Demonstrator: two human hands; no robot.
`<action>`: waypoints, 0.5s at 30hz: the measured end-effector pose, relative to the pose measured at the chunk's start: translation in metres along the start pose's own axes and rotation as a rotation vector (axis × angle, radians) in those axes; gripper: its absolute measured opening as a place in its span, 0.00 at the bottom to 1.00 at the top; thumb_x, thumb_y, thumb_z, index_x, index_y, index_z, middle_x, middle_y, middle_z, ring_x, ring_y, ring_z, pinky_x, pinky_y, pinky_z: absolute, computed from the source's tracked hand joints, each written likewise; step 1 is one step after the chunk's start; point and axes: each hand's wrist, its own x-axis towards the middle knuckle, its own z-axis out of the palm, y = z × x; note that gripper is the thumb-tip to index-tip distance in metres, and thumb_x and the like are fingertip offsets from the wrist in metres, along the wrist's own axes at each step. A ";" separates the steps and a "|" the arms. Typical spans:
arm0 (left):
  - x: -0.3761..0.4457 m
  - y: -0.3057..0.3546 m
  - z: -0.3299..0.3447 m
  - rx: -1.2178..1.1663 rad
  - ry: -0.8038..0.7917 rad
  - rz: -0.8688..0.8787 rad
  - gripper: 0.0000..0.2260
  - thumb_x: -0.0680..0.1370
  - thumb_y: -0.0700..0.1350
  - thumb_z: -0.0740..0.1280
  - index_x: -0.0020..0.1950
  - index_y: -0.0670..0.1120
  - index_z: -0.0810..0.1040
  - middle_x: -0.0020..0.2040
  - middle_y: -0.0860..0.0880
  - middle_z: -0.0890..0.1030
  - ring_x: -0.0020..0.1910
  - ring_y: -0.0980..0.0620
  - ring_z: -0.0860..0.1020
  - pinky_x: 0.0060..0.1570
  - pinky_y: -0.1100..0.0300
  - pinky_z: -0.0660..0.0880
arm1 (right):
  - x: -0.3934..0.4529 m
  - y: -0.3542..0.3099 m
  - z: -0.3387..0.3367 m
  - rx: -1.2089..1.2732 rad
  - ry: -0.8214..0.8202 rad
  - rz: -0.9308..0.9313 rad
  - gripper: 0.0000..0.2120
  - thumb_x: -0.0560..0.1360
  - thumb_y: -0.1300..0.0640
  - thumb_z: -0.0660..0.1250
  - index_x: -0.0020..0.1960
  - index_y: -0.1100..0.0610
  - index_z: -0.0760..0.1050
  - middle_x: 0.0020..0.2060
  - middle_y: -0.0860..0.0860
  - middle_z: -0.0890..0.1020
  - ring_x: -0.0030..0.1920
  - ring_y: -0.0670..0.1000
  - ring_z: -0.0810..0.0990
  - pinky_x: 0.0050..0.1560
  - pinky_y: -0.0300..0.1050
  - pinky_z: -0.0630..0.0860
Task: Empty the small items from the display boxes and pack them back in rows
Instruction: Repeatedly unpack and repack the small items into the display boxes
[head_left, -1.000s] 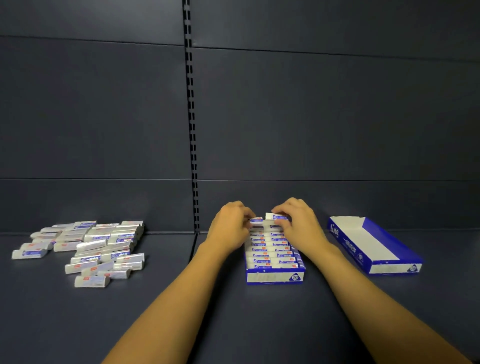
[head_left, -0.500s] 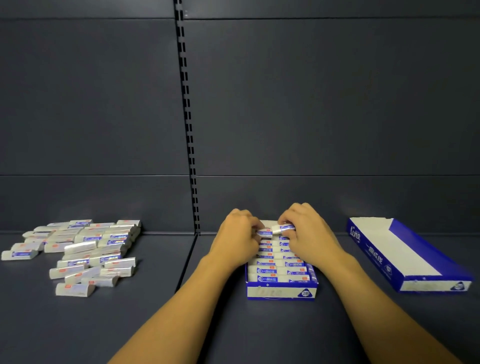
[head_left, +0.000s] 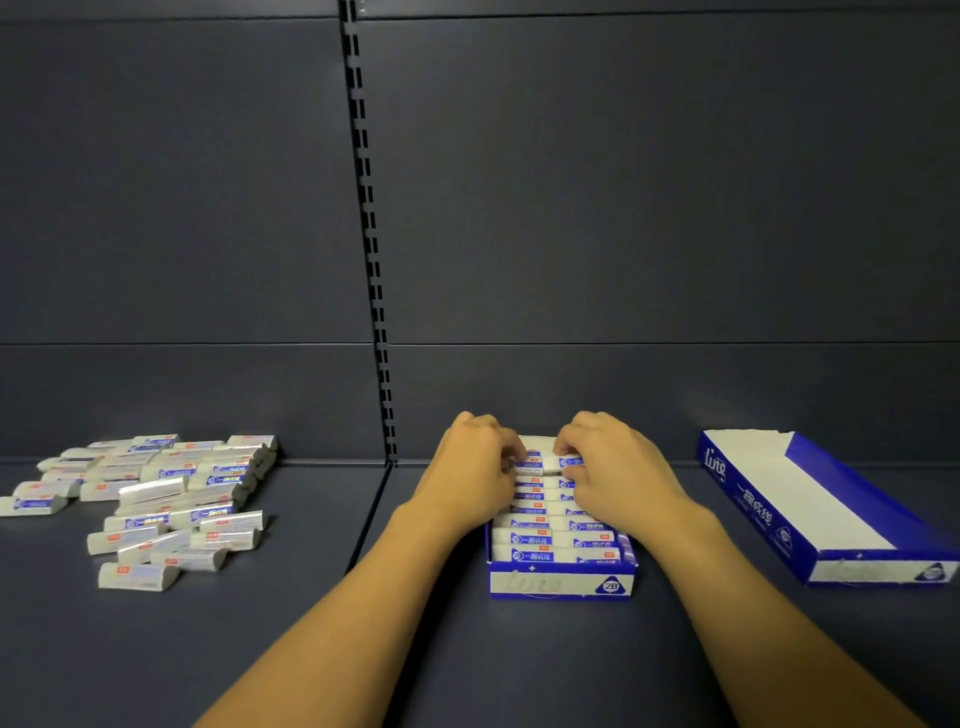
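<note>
— Hands first: where are they?
— Both are over the far end of the filled display box (head_left: 561, 584), which sits on the shelf (head_left: 311, 649) near its middle, its short "2B" end toward the front edge. The left hand (head_left: 470, 475) and the right hand (head_left: 618, 475) face each other across the box.
— What are the fingers doing?
— The fingers of both hands are curled down onto one small wrapped eraser (head_left: 553, 461) at the far end of the row. The left pinches its left end, the right pinches its right end. Whether it is fully seated in the row I cannot tell.
— And the rest of the box?
— Packed erasers (head_left: 558, 540) lie crosswise in it, one touching the next, from the near end up to the hands.
— Anything else on the shelf?
— An empty display box (head_left: 826, 512) lies well to the right, angled, its white inside showing. Toward the left edge lies a loose pile of erasers (head_left: 156, 493), well apart from the hands, some stacked and some scattered toward the front.
</note>
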 end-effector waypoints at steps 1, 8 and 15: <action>-0.001 0.001 0.000 0.006 0.003 0.000 0.12 0.78 0.41 0.68 0.59 0.51 0.83 0.56 0.52 0.79 0.56 0.54 0.70 0.54 0.62 0.70 | 0.000 -0.001 0.000 -0.004 -0.003 -0.001 0.16 0.75 0.50 0.73 0.62 0.47 0.75 0.58 0.44 0.75 0.51 0.43 0.72 0.48 0.36 0.73; -0.003 0.006 -0.002 -0.013 0.026 -0.023 0.11 0.78 0.40 0.67 0.58 0.49 0.83 0.56 0.51 0.80 0.58 0.52 0.72 0.59 0.58 0.73 | -0.001 -0.005 -0.003 -0.062 -0.033 -0.006 0.17 0.74 0.51 0.73 0.62 0.49 0.75 0.58 0.46 0.76 0.55 0.46 0.77 0.50 0.39 0.76; -0.003 0.002 0.002 -0.003 0.039 -0.047 0.10 0.79 0.41 0.67 0.57 0.49 0.84 0.56 0.52 0.81 0.59 0.51 0.72 0.62 0.54 0.72 | 0.000 -0.008 -0.003 -0.062 -0.050 0.014 0.18 0.75 0.51 0.73 0.63 0.49 0.76 0.59 0.47 0.76 0.56 0.47 0.76 0.52 0.40 0.76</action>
